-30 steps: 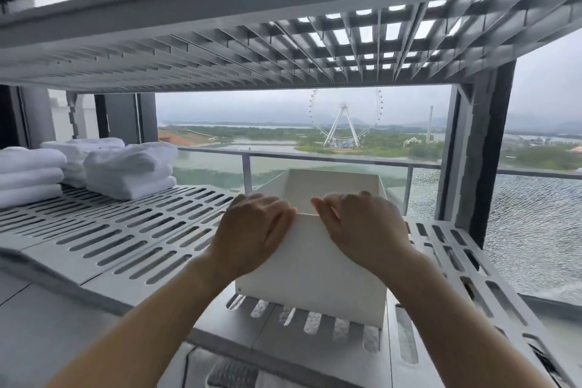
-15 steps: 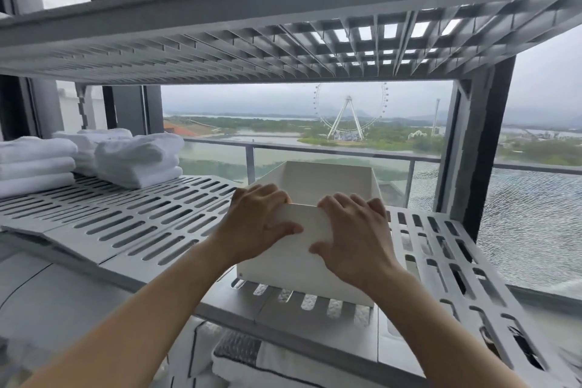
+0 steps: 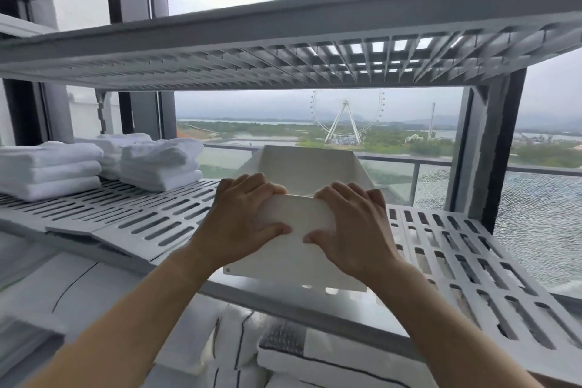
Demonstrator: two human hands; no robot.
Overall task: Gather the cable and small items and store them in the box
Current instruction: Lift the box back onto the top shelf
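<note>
The plain white open-topped rectangular box [image 3: 296, 249] sat on the grey slotted plastic shelf [image 3: 466, 258], its near wall overhanging the front edge more than half a second earlier. My left hand [image 3: 242, 227] at nine o'clock and right hand [image 3: 352, 230] at three o'clock each clamped that near wall's rim, thumbs in front.

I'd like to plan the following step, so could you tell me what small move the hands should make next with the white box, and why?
Probably draw the white box straight toward the person. Left hand and right hand both grip its near wall, fingers hooked over the rim, and it sits on the slotted shelf, with no cable or small items in view.
</note>
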